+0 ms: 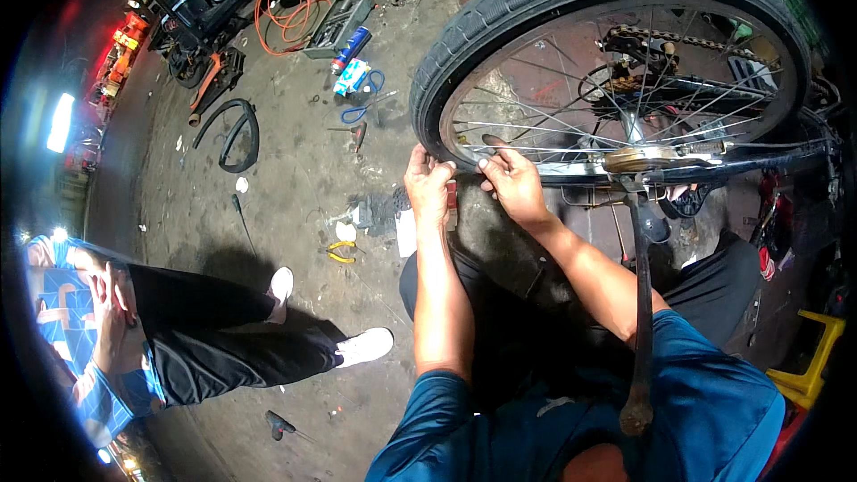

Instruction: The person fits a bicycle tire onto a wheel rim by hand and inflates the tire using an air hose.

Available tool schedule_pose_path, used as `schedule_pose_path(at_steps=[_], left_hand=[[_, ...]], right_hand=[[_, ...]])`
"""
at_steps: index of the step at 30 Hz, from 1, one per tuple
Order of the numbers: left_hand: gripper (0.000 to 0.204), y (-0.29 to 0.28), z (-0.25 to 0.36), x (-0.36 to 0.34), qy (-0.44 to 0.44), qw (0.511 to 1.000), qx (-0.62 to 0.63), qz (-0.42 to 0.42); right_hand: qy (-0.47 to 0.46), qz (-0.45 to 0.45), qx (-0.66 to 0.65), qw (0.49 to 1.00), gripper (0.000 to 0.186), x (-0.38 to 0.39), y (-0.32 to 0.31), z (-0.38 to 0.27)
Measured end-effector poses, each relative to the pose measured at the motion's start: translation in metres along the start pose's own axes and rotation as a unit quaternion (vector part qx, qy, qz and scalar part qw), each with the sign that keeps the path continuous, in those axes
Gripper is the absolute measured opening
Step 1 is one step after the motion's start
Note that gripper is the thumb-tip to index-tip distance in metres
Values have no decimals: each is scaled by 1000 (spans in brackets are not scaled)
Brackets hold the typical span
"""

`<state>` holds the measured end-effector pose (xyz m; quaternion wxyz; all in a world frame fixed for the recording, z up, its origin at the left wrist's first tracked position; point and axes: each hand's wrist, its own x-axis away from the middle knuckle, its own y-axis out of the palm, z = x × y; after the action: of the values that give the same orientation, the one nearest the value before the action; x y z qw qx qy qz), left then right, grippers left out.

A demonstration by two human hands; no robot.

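Observation:
A bicycle wheel with a grey-black tire (439, 54) and thin spokes (558, 114) stands before me at the upper right. My left hand (430, 182) is closed on the tire's near-left edge, thumb and fingers pinching it. Just to its right, my right hand (516, 186) grips the same edge beside the rim, its fingers curled and one darkened fingertip reaching past the rim. What lies between the fingertips is partly hidden. Right of my hands are the brassy hub drum (632, 159) and a long dark metal bar (641, 303) that passes over my right arm.
Yellow-handled pliers (341, 253), blue-handled scissors (357, 113), a spray can (352, 49) and a toolbox (339, 25) lie on the floor. A black rubber loop (230, 136) is farther left. Another person (205, 330) stands at left; a yellow stool (811, 361) is at right.

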<state>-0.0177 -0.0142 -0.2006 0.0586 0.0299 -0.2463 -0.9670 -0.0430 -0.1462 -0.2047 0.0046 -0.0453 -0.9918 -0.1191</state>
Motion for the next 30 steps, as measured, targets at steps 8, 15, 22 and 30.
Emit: schedule_pose_path(at_steps=[8, 15, 22, 30], left_hand=[[53, -17, 27, 1, 34, 997, 70, -15], [61, -12, -5, -1, 0, 1000, 23, -18], [62, -14, 0, -5, 2, 990, 108, -88], [64, -3, -3, -11, 12, 990, 115, -78]], right_hand=[[-235, -69, 363, 899, 20, 22, 28, -62], [-60, 34, 254, 965, 34, -8, 19, -41], [69, 21, 74, 995, 31, -10, 38, -42], [39, 10, 67, 997, 22, -18, 34, -42]])
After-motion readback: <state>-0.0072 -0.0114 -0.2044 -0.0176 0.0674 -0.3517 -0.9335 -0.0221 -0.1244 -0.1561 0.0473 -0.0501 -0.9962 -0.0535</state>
